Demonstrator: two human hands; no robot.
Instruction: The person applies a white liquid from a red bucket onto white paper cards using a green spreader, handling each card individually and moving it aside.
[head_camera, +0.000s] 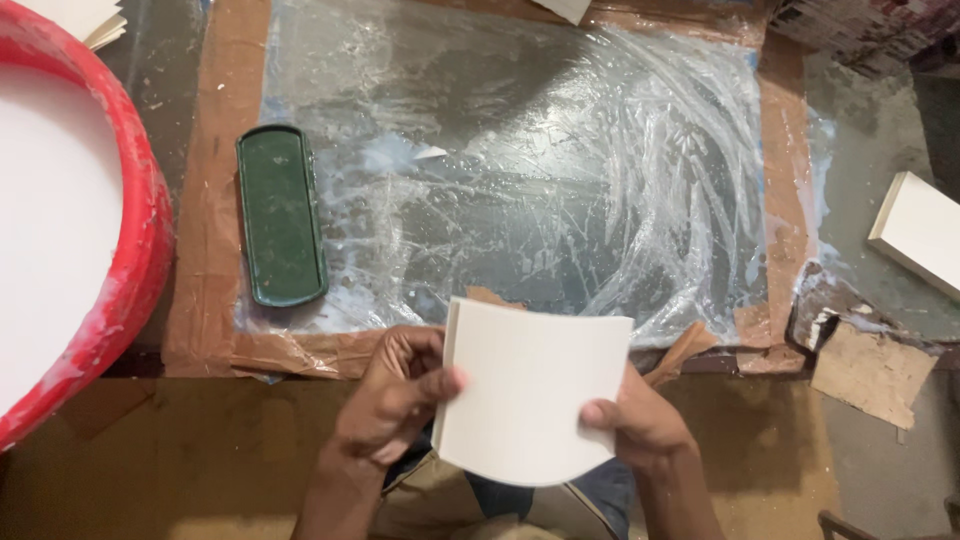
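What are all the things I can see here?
stack of white square sheets: one, white, held in both hands at bottom centre
long green plastic tray: one, dark green, left on the work surface
smeared clear plastic sheet: one, taped down with brown tape, centre
big red round tub: one, red with white inside, far left
white flat block: one, right edge
left hand: grips the stack's left edge
right hand: grips its right edge

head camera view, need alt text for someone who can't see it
Two bare hands, left hand and right hand, hold a bent white square card sheet by its side edges above a glue-smeared clear plastic work sheet. A dark green oblong tray and a red round tub lie to the left.
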